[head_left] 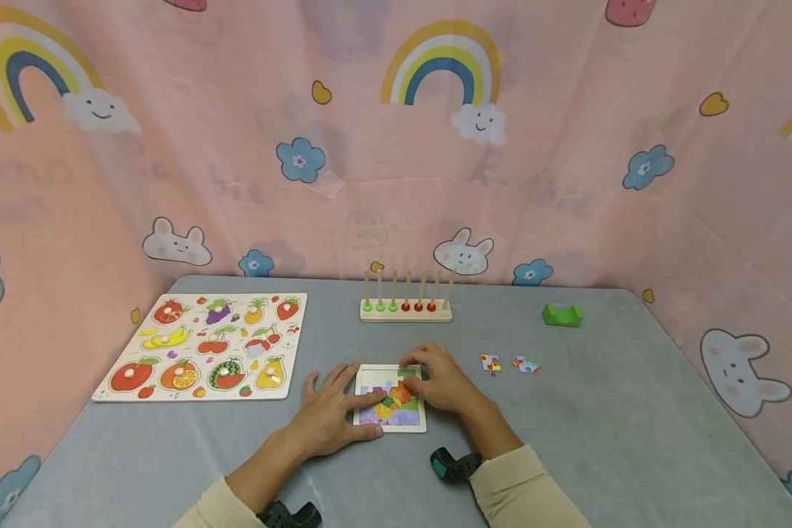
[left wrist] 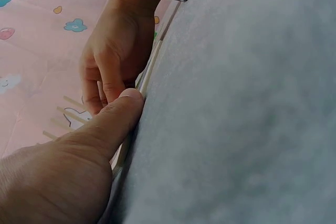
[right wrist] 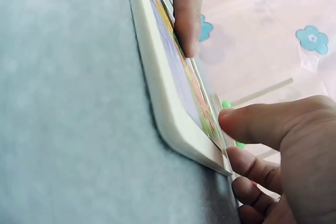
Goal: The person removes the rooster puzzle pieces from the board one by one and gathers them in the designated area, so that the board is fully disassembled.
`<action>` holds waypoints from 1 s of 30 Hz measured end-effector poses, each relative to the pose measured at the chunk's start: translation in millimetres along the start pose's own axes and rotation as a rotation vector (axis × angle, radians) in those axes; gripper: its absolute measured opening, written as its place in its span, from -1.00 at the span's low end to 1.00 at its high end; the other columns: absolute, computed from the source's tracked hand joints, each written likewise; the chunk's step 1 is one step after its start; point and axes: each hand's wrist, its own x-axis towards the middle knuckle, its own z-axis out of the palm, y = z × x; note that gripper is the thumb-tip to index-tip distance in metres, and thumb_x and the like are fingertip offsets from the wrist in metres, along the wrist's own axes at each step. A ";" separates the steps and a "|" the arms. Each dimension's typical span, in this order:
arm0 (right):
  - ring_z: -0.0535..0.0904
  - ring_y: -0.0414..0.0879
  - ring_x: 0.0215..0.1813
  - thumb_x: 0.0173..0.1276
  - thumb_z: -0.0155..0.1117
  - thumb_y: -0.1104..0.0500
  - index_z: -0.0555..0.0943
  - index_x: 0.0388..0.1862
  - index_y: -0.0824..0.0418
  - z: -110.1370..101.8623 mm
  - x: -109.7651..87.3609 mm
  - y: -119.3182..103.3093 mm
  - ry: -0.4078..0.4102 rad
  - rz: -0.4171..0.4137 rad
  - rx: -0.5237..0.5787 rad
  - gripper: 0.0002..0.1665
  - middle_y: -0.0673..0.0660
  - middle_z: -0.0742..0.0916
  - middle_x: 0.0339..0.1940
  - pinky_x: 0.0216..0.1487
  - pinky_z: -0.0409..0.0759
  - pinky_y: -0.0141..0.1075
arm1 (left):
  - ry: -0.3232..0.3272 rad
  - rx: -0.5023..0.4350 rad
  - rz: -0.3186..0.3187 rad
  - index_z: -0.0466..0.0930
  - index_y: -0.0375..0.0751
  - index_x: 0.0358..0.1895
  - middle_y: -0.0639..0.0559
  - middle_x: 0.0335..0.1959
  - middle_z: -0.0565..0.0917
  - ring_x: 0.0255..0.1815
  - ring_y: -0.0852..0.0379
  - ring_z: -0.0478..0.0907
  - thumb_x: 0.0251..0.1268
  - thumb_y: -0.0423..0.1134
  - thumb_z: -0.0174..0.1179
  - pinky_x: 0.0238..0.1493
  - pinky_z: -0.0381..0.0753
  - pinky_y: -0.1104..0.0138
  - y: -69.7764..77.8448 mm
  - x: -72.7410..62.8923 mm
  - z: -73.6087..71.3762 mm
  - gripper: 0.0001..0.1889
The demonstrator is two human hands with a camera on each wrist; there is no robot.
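Note:
A small jigsaw puzzle (head_left: 396, 419) in a pale square frame lies in front of me, its colourful pieces covering most of the inside and a whitish patch showing near the top. My left hand (head_left: 328, 418) spreads over its left side, index finger laid across the pieces and thumb at the lower edge. My right hand (head_left: 441, 378) bends over the upper right corner, thumb on the inside and fingers at the rim, gripping the puzzle there. In the right wrist view its thumb (right wrist: 252, 124) meets the edge close to the frame's corner (right wrist: 223, 163).
Two loose jigsaw pieces (head_left: 491, 364) lie right of the puzzle. A fruit board (head_left: 204, 392) sits at left. Behind stands a peg rack (head_left: 405, 315) with green and red beads; a green block (head_left: 562, 315) is at the back right. A patterned pink cloth hangs behind the table.

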 end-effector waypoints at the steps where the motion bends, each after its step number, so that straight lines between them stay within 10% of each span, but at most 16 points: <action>1: 0.42 0.04 0.00 0.21 0.36 0.28 0.68 -0.19 0.14 0.2 0.2 -0.1 -0.003 0.000 -0.011 -0.83 0.02 0.59 -0.14 0.01 0.38 0.01 | 0.000 0.000 0.000 0.58 0.26 0.22 -0.27 0.43 0.20 0.43 -0.27 0.06 0.08 0.34 0.24 0.16 -0.17 -0.38 0.0 0.1 0.0 -0.40; 30: 0.39 0.08 -0.03 0.16 0.39 0.24 0.69 -0.31 0.11 2.2 -0.1 -6.7 0.002 -0.031 -0.158 -0.89 0.04 0.53 -0.18 0.02 0.32 0.05 | 0.001 0.010 -0.002 0.59 0.26 0.22 -0.25 0.44 0.20 0.43 -0.26 0.06 0.09 0.35 0.22 0.16 -0.15 -0.38 -0.9 0.6 1.6 -0.40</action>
